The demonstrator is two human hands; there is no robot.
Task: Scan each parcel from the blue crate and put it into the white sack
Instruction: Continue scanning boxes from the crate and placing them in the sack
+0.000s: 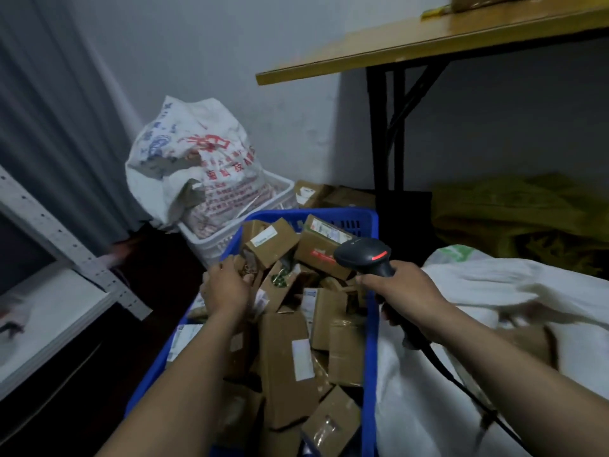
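Hands both forward over blue crate [370, 324], forearms stretched out from bottom edge of view. Left hand [227, 286] palm-down at far left side of crate, wrist straight, fingers bent down onto small brown parcel [246, 269] by the rim; whether actually gripped, impossible to tell through the blur. Right hand [400, 291] above crate's right wall, knuckles up, fingers wrapped round handle of black scanner [362, 255], scanner head tilted forward and left toward cardboard box [324, 249] at far end of the heap; red streak across that box's near face, red bar lit on top of scanner. Black cable [461, 382] from below the fist, trailing down across white sack [494, 285], just right of crate and touching its wall. Crate heaped with brown cardboard parcels, many with white labels. Beyond crate, printed white bag [197, 159] in white basket [227, 240]; wooden table [412, 41] at top right, yellow-green bundle [527, 212] beneath it.
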